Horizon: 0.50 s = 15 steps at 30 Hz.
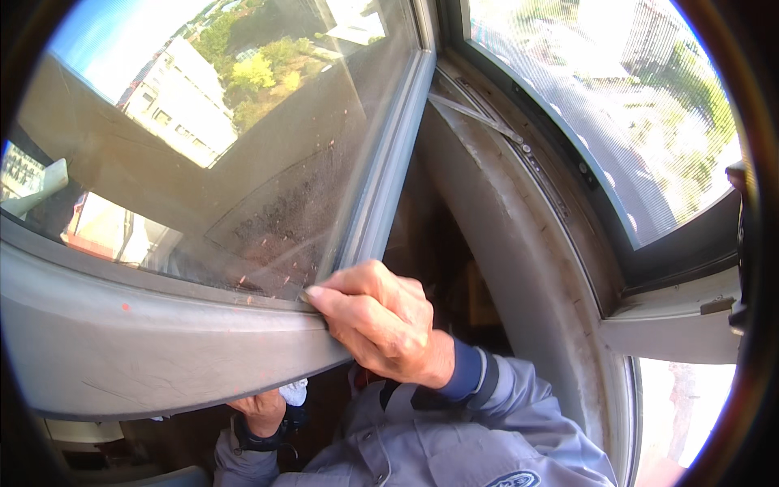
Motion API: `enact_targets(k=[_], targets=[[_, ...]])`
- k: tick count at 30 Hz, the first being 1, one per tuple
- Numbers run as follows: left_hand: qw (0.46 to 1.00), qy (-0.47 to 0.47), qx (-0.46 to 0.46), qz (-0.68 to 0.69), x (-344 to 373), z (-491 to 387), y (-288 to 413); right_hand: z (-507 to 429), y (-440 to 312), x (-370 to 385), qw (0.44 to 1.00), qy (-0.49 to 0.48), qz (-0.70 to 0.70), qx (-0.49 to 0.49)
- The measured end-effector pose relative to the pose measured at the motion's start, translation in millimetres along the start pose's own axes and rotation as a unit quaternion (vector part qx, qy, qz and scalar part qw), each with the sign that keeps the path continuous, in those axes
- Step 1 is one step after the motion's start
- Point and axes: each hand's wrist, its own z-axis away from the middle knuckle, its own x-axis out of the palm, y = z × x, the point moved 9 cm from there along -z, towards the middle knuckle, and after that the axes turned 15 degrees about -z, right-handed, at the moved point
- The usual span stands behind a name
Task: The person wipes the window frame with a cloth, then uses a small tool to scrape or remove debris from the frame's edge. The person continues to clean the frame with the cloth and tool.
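The open window sash (164,347) fills the left side, its grey frame around a dusty glass pane (292,201). At the pane's lower right corner my right hand (380,316) has its fingers bent and drawn together. A small thin piece (305,296), too small to name, shows at its fingertips against the glass edge. Pinkish specks dot the pane near there. Below the sash's lower rail is my left hand (263,406), its fingers hidden by the frame. A white cloth (294,392) shows right beside it; whether the hand grips it is not visible.
A metal stay arm (478,117) links the sash to the track in the window frame (563,225). A worn sill ledge (511,231) curves down the right. Beyond it is a screened window (608,109). Buildings and trees appear through the glass.
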Motion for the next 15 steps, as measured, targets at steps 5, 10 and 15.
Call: enact_targets(k=[5, 10, 15], targets=[[0.999, -0.002, 0.035, -0.038, -2.7, 0.5, 4.3, -0.9, -1.8, 2.2, 1.0, 0.002, -0.001, -0.008], [0.975, -0.011, 0.129, -0.178, 2.9, 3.2, 20.3, -3.7, -2.3, 1.4, 1.0, 0.006, 0.015, -0.002], [1.0, 0.006, -0.019, -0.007, -2.2, 0.3, -2.1, -10.8, -4.3, -0.9, 1.0, 0.023, 0.016, -0.009]])
